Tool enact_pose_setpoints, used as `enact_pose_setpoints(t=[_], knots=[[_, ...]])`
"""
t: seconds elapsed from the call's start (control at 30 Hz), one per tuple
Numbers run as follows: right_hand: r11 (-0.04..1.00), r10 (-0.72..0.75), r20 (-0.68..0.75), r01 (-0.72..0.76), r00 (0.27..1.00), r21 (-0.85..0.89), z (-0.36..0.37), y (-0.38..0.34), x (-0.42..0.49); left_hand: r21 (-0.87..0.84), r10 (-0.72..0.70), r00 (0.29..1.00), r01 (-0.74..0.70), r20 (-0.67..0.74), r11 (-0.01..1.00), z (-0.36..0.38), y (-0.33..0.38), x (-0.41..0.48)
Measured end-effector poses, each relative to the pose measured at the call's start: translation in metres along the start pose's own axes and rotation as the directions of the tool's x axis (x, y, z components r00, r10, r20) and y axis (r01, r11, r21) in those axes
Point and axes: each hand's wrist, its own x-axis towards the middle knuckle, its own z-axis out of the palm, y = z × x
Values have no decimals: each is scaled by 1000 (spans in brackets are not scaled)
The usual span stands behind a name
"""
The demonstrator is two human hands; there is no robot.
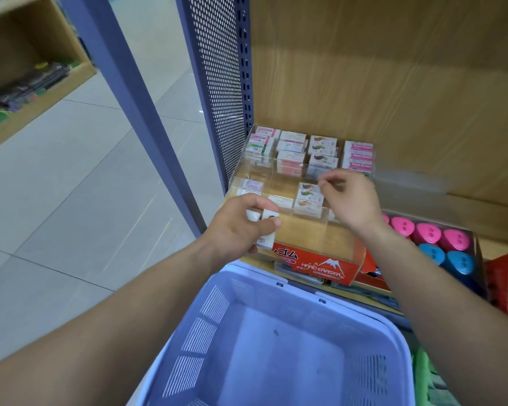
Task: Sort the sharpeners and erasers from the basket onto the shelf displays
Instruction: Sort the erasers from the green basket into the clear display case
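Nearest me, the basket (200, 338) sits under both arms. My left grip (241, 230) is clamped on a few small white erasers (261, 215), just above the red box (320, 265). My right grip (349, 200) hangs further in over the clear display (291, 166), fingers curled, thumb near forefinger; I cannot tell if it pinches anything. Beyond it, boxed erasers (320, 150) fill rows; pink and blue sharpeners (428, 232) lie to its right.

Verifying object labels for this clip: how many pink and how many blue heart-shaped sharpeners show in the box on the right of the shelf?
pink sharpeners: 4 (one half hidden)
blue sharpeners: 2
Total: 6
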Motion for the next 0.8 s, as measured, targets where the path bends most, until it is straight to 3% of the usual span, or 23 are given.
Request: enact_pose_setpoints(t=[0.1, 0.17, 0.23, 0.37, 0.5, 0.67, 0.8], knots=[[929, 82, 174, -138, 981, 342, -9, -25, -48, -18, 2, 999, -3, -54, 1000, 5, 9, -2], [860, 84, 308, -225, 948, 458, -12, -37, -74, -32, 17, 997, -19, -78, 999, 9, 13, -2], [823, 70, 351, -253, 934, 509, -12, -44, -89, -33, 37, 995, -40, -91, 999, 14, 16, -3], [813, 109, 298, -258, 948, 523, -12, -47, -100, -62, 52, 995, -57, -79, 996, 19, 19, -8], [699, 169, 358, -368, 918, 614, -24, -39, -103, -95, 24, 999, -28, -46, 995, 17, 23, -14], [683, 275, 285, -395, 918, 615, -37, -14, -96, 32, 4, 994, 0, -112, 999, 8, 16, -11], [668, 372, 239, -437, 897, 602, -43, 1, -79, 98, -63, 997, 67, -43, 993, 3, 11, -8]])
